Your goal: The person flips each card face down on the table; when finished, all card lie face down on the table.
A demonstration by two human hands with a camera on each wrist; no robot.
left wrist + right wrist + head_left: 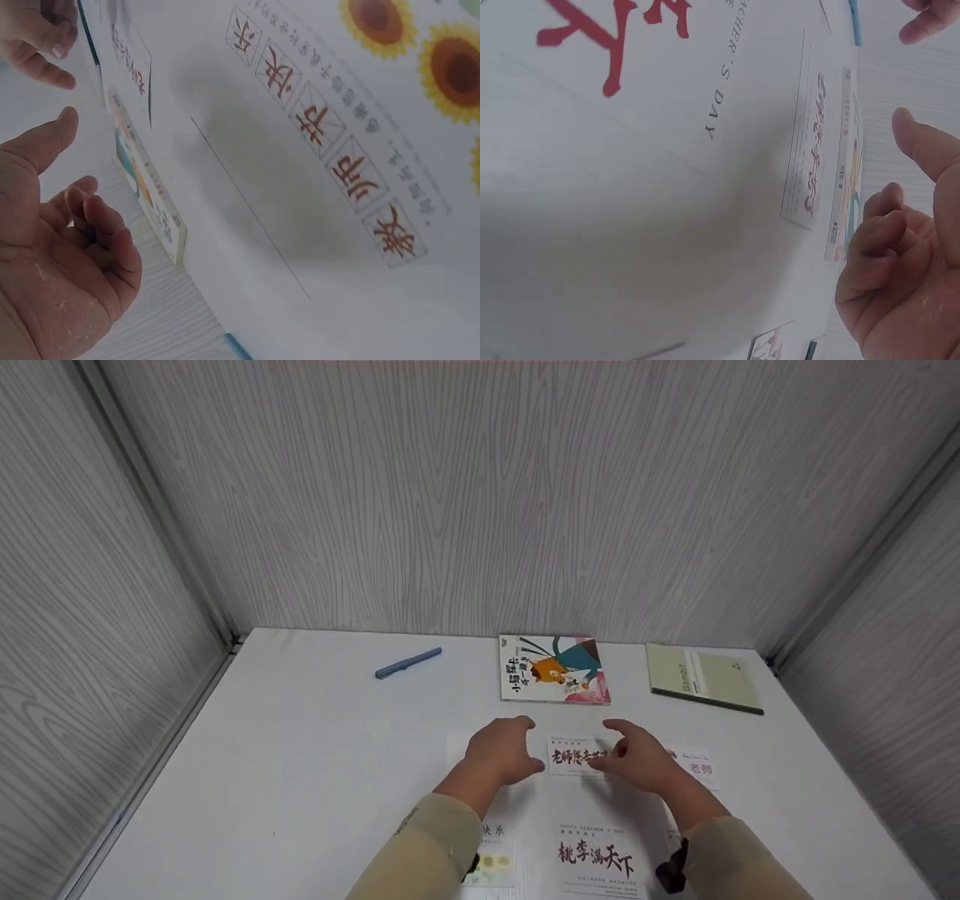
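Note:
A small white card (576,756) with red characters lies on the white table (315,750), between my two hands. My left hand (502,750) hovers just left of it, fingers relaxed and loosely curled, holding nothing. My right hand (637,759) hovers at the card's right end, thumb toward it; whether it touches is unclear. The left wrist view shows the left hand (67,247) with an empty palm and the card (131,52) beyond. In the right wrist view the right hand (907,277) is also empty, beside the card (814,150).
A picture book (553,669) lies just beyond the hands, with a green notebook (701,676) at the back right and a blue pen (408,662) at the back left. More cards lie near me: one with large red characters (596,859), one right (697,769), one left (491,847). Grey walls enclose the table.

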